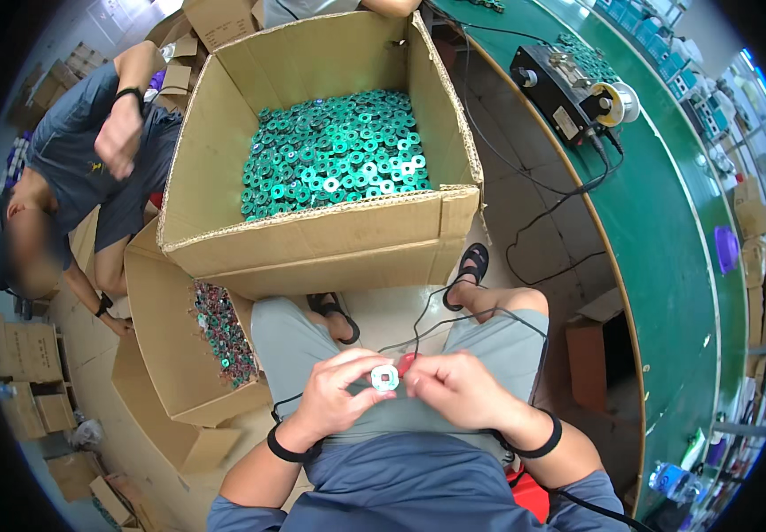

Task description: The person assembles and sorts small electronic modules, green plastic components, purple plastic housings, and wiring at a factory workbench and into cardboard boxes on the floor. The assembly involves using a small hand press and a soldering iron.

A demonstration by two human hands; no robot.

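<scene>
Both hands pinch white ring (384, 379) — L hand (337, 395), R hand (455, 387) — hole facing up.

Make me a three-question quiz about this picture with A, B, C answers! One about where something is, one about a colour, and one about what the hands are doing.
1. Where is the big cardboard box?
A. in front of the knees
B. on the green table
C. behind the person

2. What colour are the rings in it?
A. red
B. green
C. yellow

3. How is the small white ring held?
A. lying on the floor
B. in one hand
C. between the left hand and the right hand

Answers: 1 A, it stands on the floor beyond the knees. 2 B, the pile is green. 3 C, both hands pinch it.
</scene>
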